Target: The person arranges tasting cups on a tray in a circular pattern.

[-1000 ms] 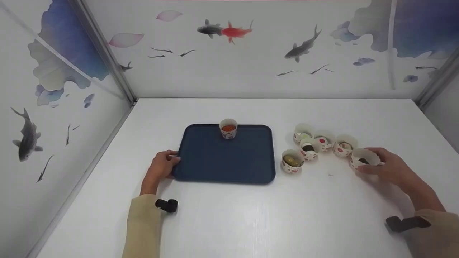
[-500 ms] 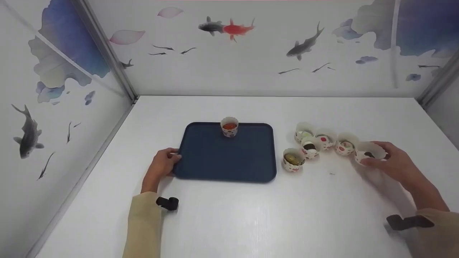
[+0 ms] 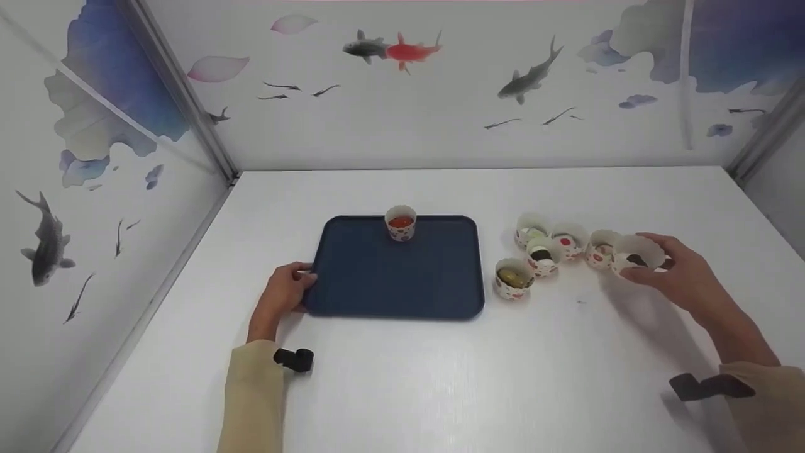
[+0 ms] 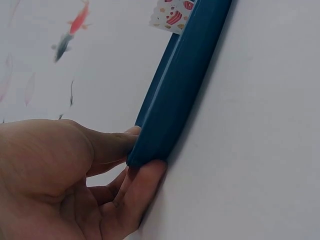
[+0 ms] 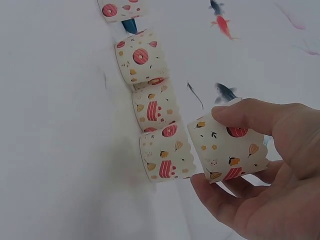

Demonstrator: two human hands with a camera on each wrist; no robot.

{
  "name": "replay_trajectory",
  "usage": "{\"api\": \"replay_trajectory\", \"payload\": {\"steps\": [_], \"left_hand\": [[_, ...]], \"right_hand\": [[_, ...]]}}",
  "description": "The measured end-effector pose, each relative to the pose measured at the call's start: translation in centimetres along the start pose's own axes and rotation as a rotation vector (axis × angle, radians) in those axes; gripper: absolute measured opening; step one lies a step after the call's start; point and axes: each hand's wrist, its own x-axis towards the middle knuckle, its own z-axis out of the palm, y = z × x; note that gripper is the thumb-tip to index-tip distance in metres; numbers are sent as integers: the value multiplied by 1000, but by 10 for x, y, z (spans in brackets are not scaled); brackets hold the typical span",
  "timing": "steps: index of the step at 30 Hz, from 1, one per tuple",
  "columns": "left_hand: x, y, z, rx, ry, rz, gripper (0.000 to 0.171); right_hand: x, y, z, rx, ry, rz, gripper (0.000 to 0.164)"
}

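My left hand [image 3: 286, 290] pinches the left edge of a dark blue tray [image 3: 396, 283]; in the left wrist view the thumb lies over the rim of the tray [image 4: 175, 100] and fingers lie beneath. A patterned paper cup [image 3: 401, 231] with something orange-red inside stands at the tray's far edge. Over on the right, my right hand [image 3: 682, 274] holds another paper cup [image 5: 227, 145] between thumb and fingers, off the table. Something dark shows inside this cup. From the head view, it partly covers a neighbouring paper cup [image 3: 599, 257].
Several more paper cups stand right of the tray, touching or close together. One cup [image 3: 512, 290] holds olive-green pieces and another [image 3: 542, 264] something black and white. The white table [image 3: 402, 384] meets a printed wall [image 3: 453, 119] at the back.
My right hand has raised its paper cup from the table, and the cup now overlaps its left neighbour in the head view. The left hand and tray stay in place.
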Motion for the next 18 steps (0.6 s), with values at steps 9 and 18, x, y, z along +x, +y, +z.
{"api": "replay_trajectory", "payload": {"steps": [9, 18], "left_hand": [[-1, 0, 0, -10, 7, -4, 44], [-1, 1, -1, -11, 5, 8, 43]], "right_hand": [[-2, -20, 11, 30, -14, -30, 92], [0, -46, 27, 46, -17, -60, 87]]}}
